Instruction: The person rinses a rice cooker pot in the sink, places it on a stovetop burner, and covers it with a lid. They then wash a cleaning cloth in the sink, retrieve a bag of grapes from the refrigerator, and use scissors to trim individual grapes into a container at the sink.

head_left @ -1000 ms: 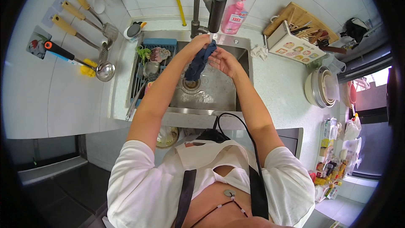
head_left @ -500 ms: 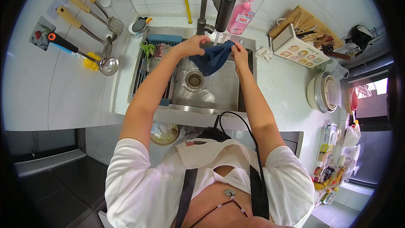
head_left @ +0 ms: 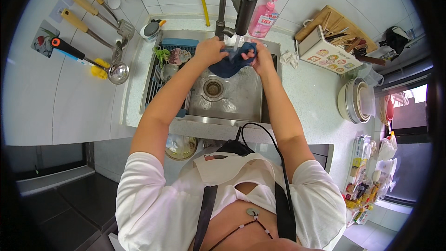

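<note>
A dark blue cloth (head_left: 228, 68) hangs between my two hands over the far part of the steel sink (head_left: 246, 97). Water runs from the dark grey faucet (head_left: 245, 15) onto it. My left hand (head_left: 211, 52) grips the cloth's left side, its fingertips partly hidden behind the fabric. On the other side, my right hand (head_left: 261, 58) is closed round a bunched upper corner, with fingers showing through the folds. The cloth's lower edge sags above the basin, apart from the drain (head_left: 213, 88).
A drying rack (head_left: 179, 107) with greens and dishes fills the sink's left side. Behind stands a pink pump bottle (head_left: 263, 21). On the right counter are a crumpled white rag (head_left: 290, 59), a utensil box (head_left: 329, 52) and stacked bowls (head_left: 355, 100). Ladles (head_left: 118, 72) hang on the left wall.
My right hand has turned and gathered its end of the cloth into its fingers. The cloth has bunched up and moved under the running water. My left hand has shifted slightly.
</note>
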Action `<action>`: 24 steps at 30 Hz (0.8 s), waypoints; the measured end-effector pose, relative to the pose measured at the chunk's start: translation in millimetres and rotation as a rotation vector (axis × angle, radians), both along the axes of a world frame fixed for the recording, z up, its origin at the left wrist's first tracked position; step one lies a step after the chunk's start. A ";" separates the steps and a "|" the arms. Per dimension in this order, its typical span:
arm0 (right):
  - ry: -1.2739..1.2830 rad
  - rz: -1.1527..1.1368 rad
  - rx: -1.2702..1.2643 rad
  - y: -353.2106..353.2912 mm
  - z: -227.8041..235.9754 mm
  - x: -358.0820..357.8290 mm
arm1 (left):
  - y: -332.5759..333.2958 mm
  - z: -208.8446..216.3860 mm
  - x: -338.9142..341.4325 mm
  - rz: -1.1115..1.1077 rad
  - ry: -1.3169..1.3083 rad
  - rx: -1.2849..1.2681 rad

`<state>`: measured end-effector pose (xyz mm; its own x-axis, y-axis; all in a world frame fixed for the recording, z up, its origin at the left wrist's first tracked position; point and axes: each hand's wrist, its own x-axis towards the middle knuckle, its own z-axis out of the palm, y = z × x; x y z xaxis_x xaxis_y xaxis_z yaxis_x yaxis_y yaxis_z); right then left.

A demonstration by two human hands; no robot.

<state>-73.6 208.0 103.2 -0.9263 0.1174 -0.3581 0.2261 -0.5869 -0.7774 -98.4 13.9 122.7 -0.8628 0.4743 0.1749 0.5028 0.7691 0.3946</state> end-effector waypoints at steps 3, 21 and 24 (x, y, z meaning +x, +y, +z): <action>0.051 0.040 -0.111 21.3 17.0 -3.0 | -17.5 -9.3 -5.3 0.084 0.027 -0.151; 0.067 0.268 0.594 25.5 43.3 7.8 | -52.0 -54.4 -39.9 0.389 -0.827 0.957; 0.119 0.270 0.539 30.3 37.8 3.9 | -52.6 -57.9 -33.4 0.360 -0.716 0.822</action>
